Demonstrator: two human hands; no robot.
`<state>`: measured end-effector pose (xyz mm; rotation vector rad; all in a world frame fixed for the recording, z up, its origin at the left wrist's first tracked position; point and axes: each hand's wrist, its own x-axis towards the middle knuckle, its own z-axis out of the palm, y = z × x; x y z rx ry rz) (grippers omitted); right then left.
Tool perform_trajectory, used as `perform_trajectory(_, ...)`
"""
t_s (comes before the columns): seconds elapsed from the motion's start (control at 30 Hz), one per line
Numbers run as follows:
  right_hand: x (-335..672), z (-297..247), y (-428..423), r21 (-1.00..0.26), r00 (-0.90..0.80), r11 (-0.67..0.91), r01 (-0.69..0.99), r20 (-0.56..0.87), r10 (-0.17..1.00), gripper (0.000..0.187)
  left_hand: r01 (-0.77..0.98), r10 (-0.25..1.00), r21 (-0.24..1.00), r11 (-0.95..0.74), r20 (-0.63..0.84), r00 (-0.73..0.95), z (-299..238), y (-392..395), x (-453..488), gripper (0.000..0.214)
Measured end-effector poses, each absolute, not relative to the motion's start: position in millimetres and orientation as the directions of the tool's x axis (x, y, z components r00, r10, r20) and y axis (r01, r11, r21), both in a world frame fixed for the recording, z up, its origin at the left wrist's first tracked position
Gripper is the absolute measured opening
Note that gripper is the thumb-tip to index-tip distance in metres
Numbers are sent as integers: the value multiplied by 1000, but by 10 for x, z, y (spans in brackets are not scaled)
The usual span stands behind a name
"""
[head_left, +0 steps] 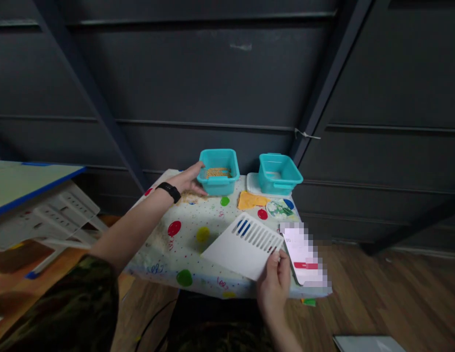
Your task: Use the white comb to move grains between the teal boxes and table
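Observation:
My left hand, with a black band on its wrist, grips the left side of a teal plastic container. Small yellow-brown grains lie in the bottom of this container. My right hand pinches the corner of a flat white slotted plate between thumb and fingers, over the front of the table. A row of long slots runs along the plate's far edge. A second teal container stands at the back right, on or against a white lid.
A balloon-patterned cloth covers the table. An orange cloth and a green-and-white patterned piece lie near the right container. A phone rests at the right edge. A dark panelled wall stands behind; another desk is at left.

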<state>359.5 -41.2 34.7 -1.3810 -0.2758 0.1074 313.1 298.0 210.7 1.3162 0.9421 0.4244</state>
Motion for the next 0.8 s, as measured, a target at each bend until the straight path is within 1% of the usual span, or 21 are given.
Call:
perform_trajectory(0.2,3616,435,-459,-984,937,177,2,63,343,60,352,681,912,211,-396,616,1892,3278,3517,46)
perform_trajectory(0.3,3636,490,-453,-981,911,184,-61,21,411,62,381,652,902,204,-416,634,1800,3383,3640,46)
perform_trajectory(0.47,3643,555,-419,-964,887,220,-147,-30,460,62,439,661,880,183,-441,608,1752,3343,3747,44)
perform_trajectory(0.67,3646,592,-399,-954,859,238,-180,-35,510,61,442,690,890,109,-388,611,1762,3209,3647,37)
perform_trajectory(0.8,3647,606,-399,-955,849,237,-177,-26,528,60,460,734,888,13,-321,598,1761,3196,3620,30)
